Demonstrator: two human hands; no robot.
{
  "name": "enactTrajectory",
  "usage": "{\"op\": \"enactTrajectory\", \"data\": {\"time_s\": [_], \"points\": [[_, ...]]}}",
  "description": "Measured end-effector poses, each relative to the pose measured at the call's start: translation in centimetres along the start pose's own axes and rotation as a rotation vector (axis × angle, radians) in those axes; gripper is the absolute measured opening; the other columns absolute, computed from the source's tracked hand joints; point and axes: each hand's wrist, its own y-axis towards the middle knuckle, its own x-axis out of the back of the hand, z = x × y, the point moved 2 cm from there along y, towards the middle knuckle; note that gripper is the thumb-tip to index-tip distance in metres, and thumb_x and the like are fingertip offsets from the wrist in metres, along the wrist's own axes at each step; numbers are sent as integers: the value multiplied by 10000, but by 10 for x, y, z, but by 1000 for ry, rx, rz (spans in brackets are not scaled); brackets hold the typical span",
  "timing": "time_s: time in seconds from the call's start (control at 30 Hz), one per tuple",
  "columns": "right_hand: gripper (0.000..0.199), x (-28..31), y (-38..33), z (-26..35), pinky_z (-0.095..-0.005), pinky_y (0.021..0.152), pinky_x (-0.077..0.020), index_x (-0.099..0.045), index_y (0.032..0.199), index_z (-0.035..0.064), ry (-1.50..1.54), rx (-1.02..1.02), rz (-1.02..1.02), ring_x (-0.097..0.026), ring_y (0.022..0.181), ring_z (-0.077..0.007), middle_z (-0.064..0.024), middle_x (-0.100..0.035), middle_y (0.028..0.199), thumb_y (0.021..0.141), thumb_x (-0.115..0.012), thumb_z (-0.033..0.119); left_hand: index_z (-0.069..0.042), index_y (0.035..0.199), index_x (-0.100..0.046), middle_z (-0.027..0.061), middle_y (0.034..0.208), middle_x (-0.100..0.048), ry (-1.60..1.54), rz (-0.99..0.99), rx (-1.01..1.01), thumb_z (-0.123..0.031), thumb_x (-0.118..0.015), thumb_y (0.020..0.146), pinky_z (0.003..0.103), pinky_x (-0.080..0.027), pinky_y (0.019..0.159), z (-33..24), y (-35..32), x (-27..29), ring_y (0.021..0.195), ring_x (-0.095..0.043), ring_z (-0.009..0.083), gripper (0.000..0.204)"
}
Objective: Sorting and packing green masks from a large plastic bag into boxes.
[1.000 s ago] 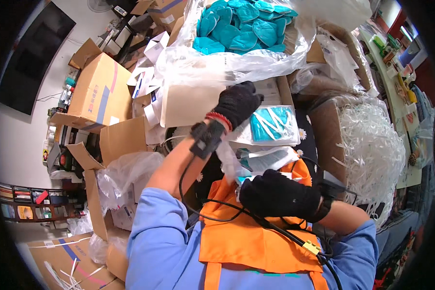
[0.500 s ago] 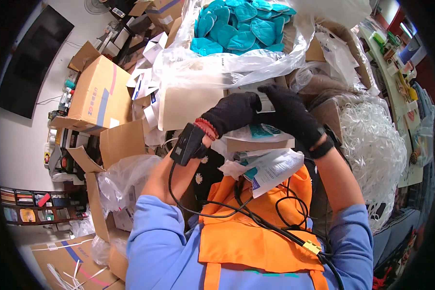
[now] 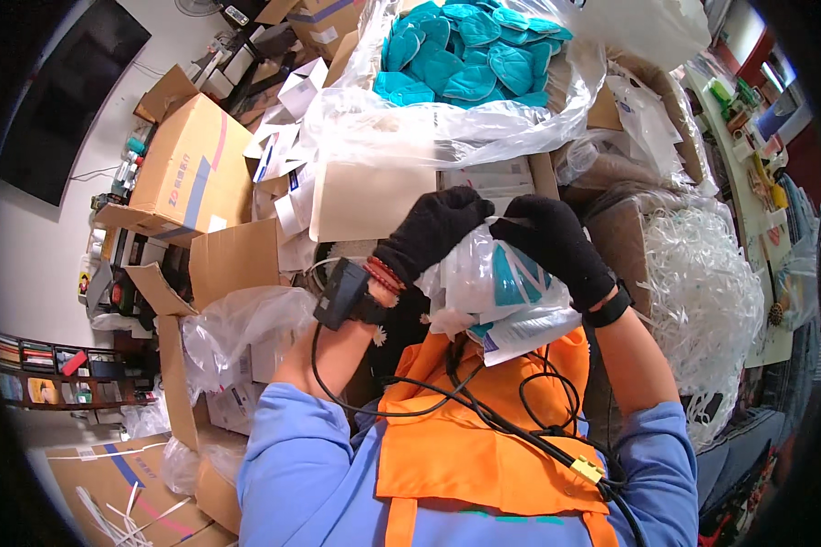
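Observation:
Both my hands wear black gloves. My left hand and my right hand meet fingertip to fingertip in front of my chest, fingers closed at the upper edge of a clear plastic bag. The bag hangs between them, with a teal piece and white straps showing through. Just below, against my orange apron, lies a printed white packet. Beyond my hands, flat white packets lie in a cardboard box whose pale flap sticks out left.
Farther off, a plastic-lined box holds many teal cup-shaped pieces. To the right is a heap of white strips. Cardboard boxes and loose white cartons crowd the left. A black cable runs across my apron.
My hands have come together and now hold the clear bag up between them. Before, they were apart over the open box. The bag now covers the box's near edge.

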Motion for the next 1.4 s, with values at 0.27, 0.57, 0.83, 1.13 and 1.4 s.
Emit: {"op": "enactTrajectory", "data": {"time_s": [0.27,0.57,0.83,1.13,1.4], "points": [[103,-5,-26,6,-345,652,-495,-665,828,18,-140,257,-321,-621,704,-315,-133,-648,792,769,-692,98,-20,973,-636,138,892,-606,-291,11,203,-74,-562,847,326,-511,748,-27,4,-6,855,-620,281,156],[125,-1,-55,52,-395,563,-452,-681,844,121,-537,385,-223,-604,625,-288,-94,-607,702,768,-588,156,-60,908,-612,124,838,-589,103,-54,-46,-64,-555,811,371,-514,666,-45,8,-20,787,-614,288,113],[203,-21,-113,109,-368,471,-414,-618,895,73,-722,883,-156,-565,554,-239,-61,-559,671,750,-595,214,-53,792,-637,191,786,-643,587,146,437,-295,-561,834,410,-518,652,-23,13,-7,737,-648,304,258],[162,-80,-103,41,-397,681,-458,-612,859,57,-381,345,201,-589,822,-295,-129,-583,858,747,-621,174,-13,1130,-593,203,1018,-647,328,467,378,-212,-724,676,433,-513,807,40,69,-39,943,-651,305,512],[299,-43,-96,47,-404,790,-473,-633,997,42,-129,211,239,-593,893,-322,-144,-607,957,783,-658,250,-22,1069,-629,211,1045,-646,427,523,460,-273,-752,571,423,-515,830,74,64,-67,958,-640,354,571]]}}
